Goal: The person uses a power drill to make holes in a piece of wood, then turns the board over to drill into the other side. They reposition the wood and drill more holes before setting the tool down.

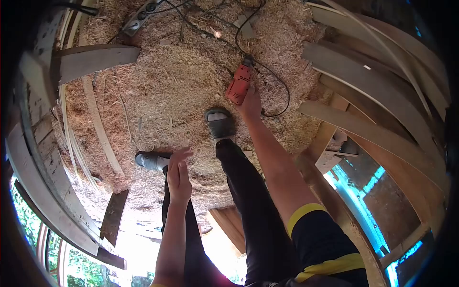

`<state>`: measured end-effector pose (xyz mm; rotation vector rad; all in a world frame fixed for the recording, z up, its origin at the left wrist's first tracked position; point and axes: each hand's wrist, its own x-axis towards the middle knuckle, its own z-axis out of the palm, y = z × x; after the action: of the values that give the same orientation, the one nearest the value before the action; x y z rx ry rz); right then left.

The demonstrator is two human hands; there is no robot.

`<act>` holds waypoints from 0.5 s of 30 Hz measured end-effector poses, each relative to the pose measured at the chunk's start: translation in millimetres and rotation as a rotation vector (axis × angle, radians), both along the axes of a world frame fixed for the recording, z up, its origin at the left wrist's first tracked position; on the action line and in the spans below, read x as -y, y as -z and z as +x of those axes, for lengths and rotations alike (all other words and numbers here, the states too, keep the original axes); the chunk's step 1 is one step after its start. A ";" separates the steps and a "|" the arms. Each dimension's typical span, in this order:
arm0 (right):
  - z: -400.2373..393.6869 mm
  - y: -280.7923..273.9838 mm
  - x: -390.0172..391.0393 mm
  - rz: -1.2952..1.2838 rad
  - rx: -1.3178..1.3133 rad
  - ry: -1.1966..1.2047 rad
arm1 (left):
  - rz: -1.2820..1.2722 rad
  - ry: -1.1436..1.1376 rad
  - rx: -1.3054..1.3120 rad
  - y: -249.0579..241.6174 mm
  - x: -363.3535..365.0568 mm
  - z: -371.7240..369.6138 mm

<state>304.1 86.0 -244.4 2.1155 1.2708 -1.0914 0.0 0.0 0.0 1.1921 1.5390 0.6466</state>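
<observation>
Gripping a red power tool (239, 84) in the right hand (250, 104), fingers wrapped around its rear end, down on a floor thick with wood shavings (167, 86). Trailing a black cord (277, 81) from the tool, looping across the shavings toward a grey power strip (138, 18) at the far edge. Hanging loose and flat, the left hand (179, 176), fingers together and extended, holding nothing, just above the left sandal (152, 160). Planted near the tool, just beside the right hand, the right sandal (220, 122). Ringed on both sides by curved wooden slats (363, 76) and thin bent strips (98, 124) lying over the shavings.
</observation>
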 end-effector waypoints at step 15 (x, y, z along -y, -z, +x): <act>18.0 -171.9 -51.9 0.248 0.112 -0.597 | -0.117 -0.288 -0.012 -132.5 -37.5 22.1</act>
<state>322.1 137.9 -72.6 1.7308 1.8872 -0.5730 22.1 37.5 132.5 0.8954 1.7518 0.7264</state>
